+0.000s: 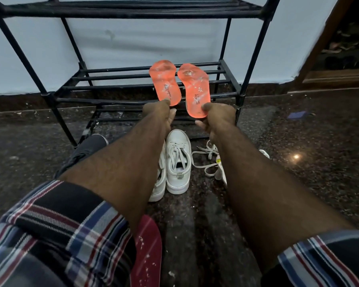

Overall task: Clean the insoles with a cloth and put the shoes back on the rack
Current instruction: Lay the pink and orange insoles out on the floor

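Nearest the camera, a red insole [148, 251] speckled with white lies on the floor [298, 162], and beyond it two orange insoles are held up before the rack [133, 85]: the left insole [164, 81] is pinched at its heel by the left hand [162, 114], the right insole [195, 88] by the right hand [216, 119]. White marks are seen on both, so the cleaning step is judged unfinished; no cloth is seen, so one must be fetched next. White shoes [177, 162] wait on the floor below the hands.

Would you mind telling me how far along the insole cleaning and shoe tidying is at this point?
Early stage. Done: two orange insoles are out of the shoes. In hand: the left hand holds the left insole and the right hand holds the right insole, both showing white specks. Left: wiping them (no cloth visible), refitting, and moving the white shoes from the floor onto the empty-looking rack.
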A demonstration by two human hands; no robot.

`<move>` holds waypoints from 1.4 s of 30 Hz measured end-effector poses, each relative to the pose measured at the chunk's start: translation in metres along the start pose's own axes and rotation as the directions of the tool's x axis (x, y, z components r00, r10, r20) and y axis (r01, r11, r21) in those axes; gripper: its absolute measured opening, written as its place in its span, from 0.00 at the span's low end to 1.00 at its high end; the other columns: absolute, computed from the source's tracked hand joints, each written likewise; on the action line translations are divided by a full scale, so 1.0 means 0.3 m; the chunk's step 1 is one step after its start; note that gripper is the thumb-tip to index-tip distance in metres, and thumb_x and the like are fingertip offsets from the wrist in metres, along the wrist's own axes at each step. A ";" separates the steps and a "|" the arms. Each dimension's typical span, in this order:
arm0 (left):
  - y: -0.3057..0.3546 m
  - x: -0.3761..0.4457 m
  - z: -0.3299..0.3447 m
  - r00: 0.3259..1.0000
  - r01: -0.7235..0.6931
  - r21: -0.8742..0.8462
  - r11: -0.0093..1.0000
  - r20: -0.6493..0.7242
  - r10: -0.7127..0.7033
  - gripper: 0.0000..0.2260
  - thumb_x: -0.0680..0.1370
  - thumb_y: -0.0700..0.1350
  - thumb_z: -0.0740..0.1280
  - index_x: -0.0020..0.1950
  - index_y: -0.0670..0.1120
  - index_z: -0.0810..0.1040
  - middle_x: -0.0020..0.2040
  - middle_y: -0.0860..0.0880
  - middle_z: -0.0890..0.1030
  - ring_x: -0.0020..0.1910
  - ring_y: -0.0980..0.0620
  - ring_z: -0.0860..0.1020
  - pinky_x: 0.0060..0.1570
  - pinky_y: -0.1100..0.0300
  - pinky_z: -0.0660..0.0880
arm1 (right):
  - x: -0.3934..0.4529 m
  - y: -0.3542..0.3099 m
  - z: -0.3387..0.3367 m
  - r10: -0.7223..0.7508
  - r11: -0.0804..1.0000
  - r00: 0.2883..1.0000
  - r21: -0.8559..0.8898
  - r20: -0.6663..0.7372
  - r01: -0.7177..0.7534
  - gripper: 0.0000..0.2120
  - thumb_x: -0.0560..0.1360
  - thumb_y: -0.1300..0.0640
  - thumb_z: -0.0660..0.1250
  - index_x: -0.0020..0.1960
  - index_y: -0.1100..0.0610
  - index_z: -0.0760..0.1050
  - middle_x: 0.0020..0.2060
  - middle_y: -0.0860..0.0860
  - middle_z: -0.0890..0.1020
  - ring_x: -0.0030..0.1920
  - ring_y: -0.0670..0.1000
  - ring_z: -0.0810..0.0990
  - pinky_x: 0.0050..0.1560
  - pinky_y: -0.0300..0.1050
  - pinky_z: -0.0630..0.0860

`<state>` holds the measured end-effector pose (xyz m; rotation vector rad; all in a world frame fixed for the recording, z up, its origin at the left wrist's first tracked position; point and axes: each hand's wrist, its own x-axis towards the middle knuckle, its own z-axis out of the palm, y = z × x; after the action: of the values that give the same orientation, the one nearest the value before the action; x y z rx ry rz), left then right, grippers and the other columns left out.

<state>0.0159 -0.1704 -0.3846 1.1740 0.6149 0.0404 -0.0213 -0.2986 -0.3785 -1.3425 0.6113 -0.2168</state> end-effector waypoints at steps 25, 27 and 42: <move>0.003 -0.151 -0.196 0.986 -0.014 0.140 0.990 0.165 -0.009 0.18 0.80 0.28 0.61 0.64 0.46 0.76 0.54 0.45 0.81 0.48 0.46 0.84 0.33 0.59 0.82 | -0.118 0.028 -0.083 0.041 0.993 0.976 -0.120 0.213 -0.016 0.15 0.77 0.71 0.62 0.57 0.55 0.78 0.49 0.55 0.83 0.39 0.53 0.83 0.32 0.43 0.81; -0.012 -0.191 -0.219 0.987 0.007 0.107 0.994 0.159 -0.024 0.19 0.80 0.28 0.61 0.65 0.47 0.76 0.54 0.44 0.81 0.49 0.45 0.84 0.34 0.58 0.82 | -0.143 0.042 -0.109 0.055 0.993 0.974 -0.112 0.220 -0.031 0.18 0.77 0.71 0.62 0.60 0.54 0.78 0.52 0.55 0.82 0.42 0.54 0.83 0.32 0.44 0.81; -0.432 -0.796 -0.583 0.963 0.175 0.035 0.984 0.200 -0.178 0.26 0.78 0.25 0.60 0.69 0.48 0.74 0.54 0.44 0.82 0.52 0.41 0.83 0.34 0.56 0.81 | -0.719 0.319 -0.601 0.325 0.941 0.919 -0.174 0.222 -0.291 0.20 0.77 0.71 0.59 0.60 0.53 0.78 0.51 0.57 0.84 0.34 0.52 0.79 0.26 0.40 0.76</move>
<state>-0.3025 -0.1559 -0.4372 1.1190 0.5379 -0.2344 -0.3136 -0.3236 -0.4255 -1.3580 0.6247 0.2530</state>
